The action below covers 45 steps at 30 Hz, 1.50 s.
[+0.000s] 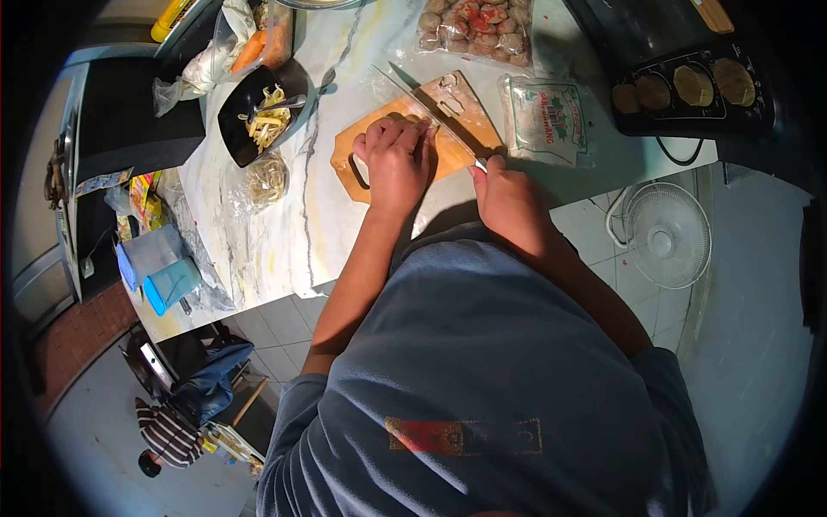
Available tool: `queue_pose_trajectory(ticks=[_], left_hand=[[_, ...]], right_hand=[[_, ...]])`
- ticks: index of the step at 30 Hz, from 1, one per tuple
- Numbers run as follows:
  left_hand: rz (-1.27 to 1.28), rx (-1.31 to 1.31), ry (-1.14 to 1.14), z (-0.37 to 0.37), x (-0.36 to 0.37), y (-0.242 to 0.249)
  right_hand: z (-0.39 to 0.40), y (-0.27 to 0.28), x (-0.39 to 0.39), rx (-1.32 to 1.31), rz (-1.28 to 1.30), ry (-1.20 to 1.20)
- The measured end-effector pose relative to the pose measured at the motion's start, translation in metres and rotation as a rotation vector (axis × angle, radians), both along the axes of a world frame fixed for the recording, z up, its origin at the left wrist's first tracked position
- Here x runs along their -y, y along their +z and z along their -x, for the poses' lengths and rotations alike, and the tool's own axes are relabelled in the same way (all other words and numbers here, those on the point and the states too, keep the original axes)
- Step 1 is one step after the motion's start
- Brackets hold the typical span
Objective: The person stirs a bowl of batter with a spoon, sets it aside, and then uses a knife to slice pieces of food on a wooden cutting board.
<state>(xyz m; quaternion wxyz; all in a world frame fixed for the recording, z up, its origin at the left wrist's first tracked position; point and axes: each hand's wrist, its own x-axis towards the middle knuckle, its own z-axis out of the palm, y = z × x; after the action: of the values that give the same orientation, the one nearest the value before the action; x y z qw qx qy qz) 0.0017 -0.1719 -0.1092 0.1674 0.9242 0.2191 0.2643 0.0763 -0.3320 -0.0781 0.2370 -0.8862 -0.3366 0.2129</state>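
Observation:
A wooden cutting board [353, 142] lies tilted on the marble-patterned table. My right hand [510, 200] is closed round the handle of a knife [431, 114], whose long blade crosses the board diagonally. On the board's left part rests my left hand [396, 159], fingers curled down beside the blade on something mostly hidden under the fingertips. A few pale, thin pieces [449, 93] lie on the board beyond the blade. Left of the board stands a black bowl [237, 132] with yellowish strips and a spoon in it.
Bagged meatballs [475, 30] and a printed packet [541, 121] lie beyond the board. A black stove [689, 77] stands right. Left are a carrot bag [258, 39], a noodle-like bag [267, 179] and blue containers [170, 284]. A fan [665, 234] and a person [168, 433] are farther off.

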Motion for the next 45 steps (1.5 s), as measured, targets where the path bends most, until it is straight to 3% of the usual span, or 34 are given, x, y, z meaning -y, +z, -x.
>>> queue_pose_trajectory(ticks=[45], left_hand=[[-0.021, 0.003, 0.028, -0.001, 0.004, 0.005]], right_hand=[[-0.005, -0.01, 0.007, -0.013, 0.002, -0.028]])
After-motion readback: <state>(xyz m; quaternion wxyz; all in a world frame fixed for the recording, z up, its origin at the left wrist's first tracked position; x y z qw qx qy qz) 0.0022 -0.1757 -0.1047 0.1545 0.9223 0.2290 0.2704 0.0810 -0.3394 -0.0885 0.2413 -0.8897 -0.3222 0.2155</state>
